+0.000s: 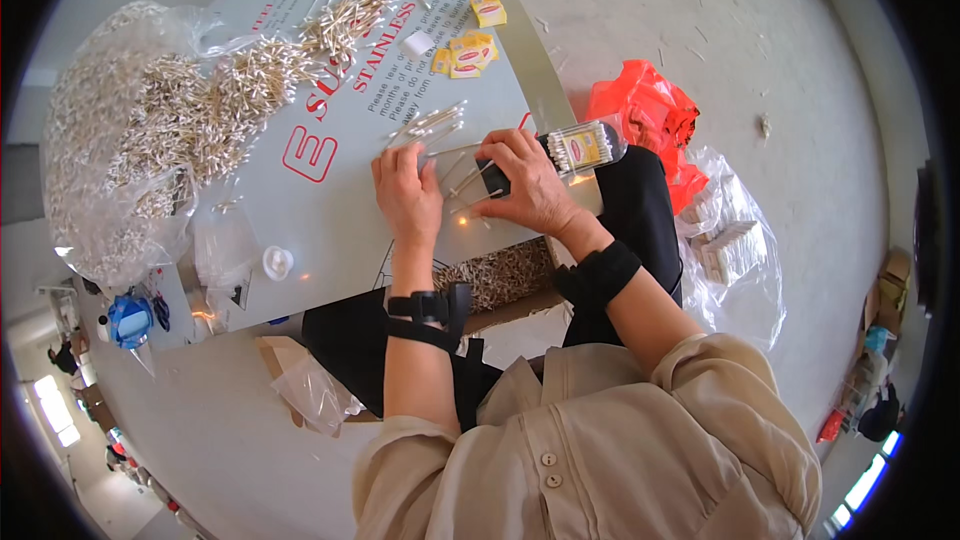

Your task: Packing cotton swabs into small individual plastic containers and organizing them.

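Near the table's front edge, my left hand is closed, fingertips together at the end of a thin cotton swab. To its right, my right hand curves its fingers and thumb round a black block; its palm side is hidden. Several loose swabs stick out between the two hands. Just beyond my right hand lies a clear container filled with swabs, with a yellow label card in it. A small bunch of loose swabs rests on the table above my left hand.
A large clear bag spills a heap of swabs over the sheet-covered table. Yellow cards and a white cap lie there. An open box of swabs is below the edge. Red and clear bags sit right.
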{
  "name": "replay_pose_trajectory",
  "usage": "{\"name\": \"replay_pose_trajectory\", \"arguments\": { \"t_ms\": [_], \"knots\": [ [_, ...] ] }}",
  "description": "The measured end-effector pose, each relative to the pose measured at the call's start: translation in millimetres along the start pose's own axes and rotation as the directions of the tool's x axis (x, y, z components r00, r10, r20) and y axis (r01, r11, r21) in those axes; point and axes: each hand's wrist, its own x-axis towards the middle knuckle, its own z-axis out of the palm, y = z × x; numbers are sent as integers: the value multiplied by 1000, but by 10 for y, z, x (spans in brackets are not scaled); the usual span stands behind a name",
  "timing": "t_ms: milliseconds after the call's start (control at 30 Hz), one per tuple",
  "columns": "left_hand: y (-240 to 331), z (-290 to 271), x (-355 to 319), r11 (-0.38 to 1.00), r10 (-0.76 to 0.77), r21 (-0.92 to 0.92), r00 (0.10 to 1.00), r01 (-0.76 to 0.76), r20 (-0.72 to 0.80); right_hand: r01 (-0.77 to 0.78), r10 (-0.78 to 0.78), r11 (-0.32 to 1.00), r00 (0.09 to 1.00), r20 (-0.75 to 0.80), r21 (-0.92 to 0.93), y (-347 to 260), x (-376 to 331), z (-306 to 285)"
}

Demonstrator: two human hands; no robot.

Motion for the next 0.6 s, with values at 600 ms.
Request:
{"name": "replay_pose_trajectory", "arguments": {
  "t_ms": [600],
  "knots": [
    [74, 7, -49, 996, 88, -39, 983, -83, 163, 152, -152, 980, 988, 12, -131, 28, -186, 181]
  ]
}}
